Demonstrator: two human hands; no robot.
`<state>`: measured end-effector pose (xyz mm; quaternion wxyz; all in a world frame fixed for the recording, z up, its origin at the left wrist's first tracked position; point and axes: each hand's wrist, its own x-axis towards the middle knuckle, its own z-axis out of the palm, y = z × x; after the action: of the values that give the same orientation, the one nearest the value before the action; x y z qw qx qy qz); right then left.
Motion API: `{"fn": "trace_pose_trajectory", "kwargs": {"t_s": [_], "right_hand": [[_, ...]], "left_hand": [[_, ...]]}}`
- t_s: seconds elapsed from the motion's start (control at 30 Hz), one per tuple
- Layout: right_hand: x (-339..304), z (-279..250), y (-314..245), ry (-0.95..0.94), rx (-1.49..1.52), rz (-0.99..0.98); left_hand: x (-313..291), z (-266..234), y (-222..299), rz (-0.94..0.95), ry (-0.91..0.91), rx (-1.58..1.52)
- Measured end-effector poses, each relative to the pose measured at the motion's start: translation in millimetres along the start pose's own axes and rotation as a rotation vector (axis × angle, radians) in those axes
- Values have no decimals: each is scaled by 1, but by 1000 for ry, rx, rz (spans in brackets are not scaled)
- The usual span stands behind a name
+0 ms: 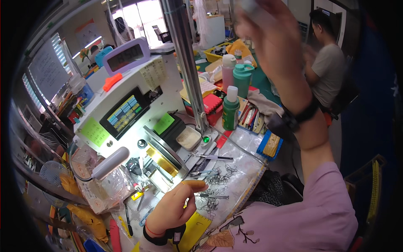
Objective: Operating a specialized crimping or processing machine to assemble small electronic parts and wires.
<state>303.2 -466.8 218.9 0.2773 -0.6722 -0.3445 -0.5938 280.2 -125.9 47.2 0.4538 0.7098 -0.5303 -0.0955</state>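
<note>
My left hand [171, 208] is low over the workbench, in front of the machine. Its index finger, in an orange-yellow cover, points right while the other fingers curl in; anything inside them is hidden. Just beyond the fingertips lie tweezers [215, 196] and loose black thread-like pieces [222, 177]. High at the upper right, my right hand [268, 40] is raised and smeared by motion. A pale grey patch [250, 6] shows at its fingertips, too blurred to name. The white machine [164, 80] has a lit touch screen [126, 112] and a gold-coloured block [163, 161].
A metal post [184, 54] rises beside the machine. Green bottles [231, 110] and a pink bottle [228, 71] stand behind the bench. A lamp [111, 163] hangs over a plastic-wrapped box [94, 185] at left. Another person [329, 71] sits at the far right.
</note>
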Motion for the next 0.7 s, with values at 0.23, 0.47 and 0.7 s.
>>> {"fn": "trace_pose_trajectory", "kwargs": {"t_s": [0.23,0.47,0.7], "right_hand": [[-195,-155,-57,501,215,1016],[-253,-253,-105,575,-28,1001],[-195,-190,-182,-390,56,305]], "left_hand": [[4,0,5,-56,-360,-175],[44,47,48,58,-527,-374],[87,150,91,-58,-443,-304]]}}
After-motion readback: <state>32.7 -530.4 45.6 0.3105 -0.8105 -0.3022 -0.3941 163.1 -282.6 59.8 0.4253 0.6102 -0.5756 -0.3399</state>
